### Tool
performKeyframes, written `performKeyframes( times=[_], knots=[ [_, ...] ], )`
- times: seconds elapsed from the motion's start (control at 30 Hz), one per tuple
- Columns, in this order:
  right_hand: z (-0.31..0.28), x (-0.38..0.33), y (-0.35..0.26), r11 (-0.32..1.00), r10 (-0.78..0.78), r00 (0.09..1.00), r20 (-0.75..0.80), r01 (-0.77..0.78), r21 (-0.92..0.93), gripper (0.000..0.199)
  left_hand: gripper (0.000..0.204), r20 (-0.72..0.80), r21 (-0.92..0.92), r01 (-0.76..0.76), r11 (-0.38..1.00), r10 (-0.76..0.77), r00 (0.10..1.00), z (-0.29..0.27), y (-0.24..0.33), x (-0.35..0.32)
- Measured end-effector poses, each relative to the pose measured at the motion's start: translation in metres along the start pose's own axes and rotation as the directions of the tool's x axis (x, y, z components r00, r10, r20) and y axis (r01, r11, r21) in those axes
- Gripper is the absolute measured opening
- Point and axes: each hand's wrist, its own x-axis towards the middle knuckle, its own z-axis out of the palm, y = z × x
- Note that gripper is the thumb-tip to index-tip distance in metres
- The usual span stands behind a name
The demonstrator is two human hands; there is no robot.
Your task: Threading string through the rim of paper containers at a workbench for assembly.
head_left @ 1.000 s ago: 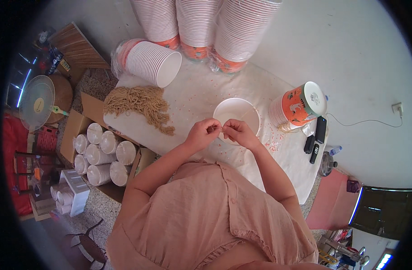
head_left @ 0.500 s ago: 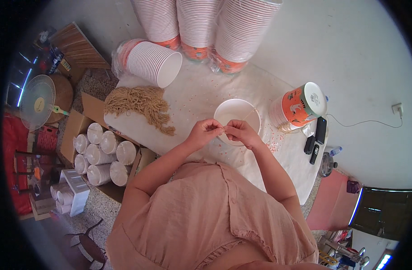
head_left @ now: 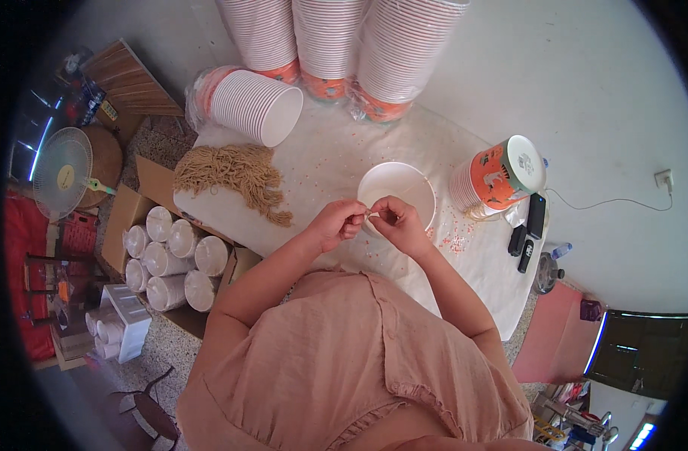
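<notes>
A thin string piece [head_left: 369, 214] is pinched between the left hand [head_left: 336, 223] and right hand [head_left: 397, 222], just over the white bowl's [head_left: 413, 186] near rim. Judged midway: packed bowls [head_left: 171, 255] fill a box, while string bundle [head_left: 235, 174] and bowl stacks [head_left: 336, 45] remain beyond.

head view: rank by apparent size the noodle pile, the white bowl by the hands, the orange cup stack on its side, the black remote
1. Noodle pile, the widest spread.
2. White bowl and orange cup stack: too close to call, since the hands cover part of the bowl.
3. Black remote, clearly smallest.
</notes>
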Motion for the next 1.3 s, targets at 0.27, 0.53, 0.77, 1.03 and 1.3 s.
performKeyframes(
  times=[0.27, 0.53, 0.77, 1.03, 1.3],
  knots=[
    [0.001, 0.001, 0.001, 0.993, -0.039, 0.998, -0.053, 0.033, -0.116, 0.008, 0.008, -0.080, 0.103, -0.097, 0.990, 0.106, 0.991, 0.004, -0.002, -0.003],
    [-0.006, 0.001, 0.002, 0.987, -0.103, 0.994, -0.022, 0.100, -0.126, 0.005, 0.010, -0.103, 0.210, -0.106, 0.972, 0.130, 0.986, 0.003, 0.000, -0.004],
    [-0.005, -0.001, -0.012, 0.987, -0.021, 1.000, -0.003, 0.020, -0.162, 0.009, 0.010, -0.082, 0.197, -0.085, 0.977, 0.103, 0.991, 0.001, -0.003, -0.002],
    [-0.002, 0.001, -0.010, 0.962, -0.159, 0.986, -0.043, 0.145, -0.234, 0.006, 0.010, -0.115, 0.250, -0.100, 0.963, 0.132, 0.985, 0.008, -0.003, -0.004],
    [-0.010, 0.000, -0.005, 0.971, -0.132, 0.991, -0.006, 0.128, -0.204, 0.004, 0.013, -0.133, 0.401, -0.129, 0.907, 0.197, 0.971, 0.005, -0.002, -0.004]
  ],
)
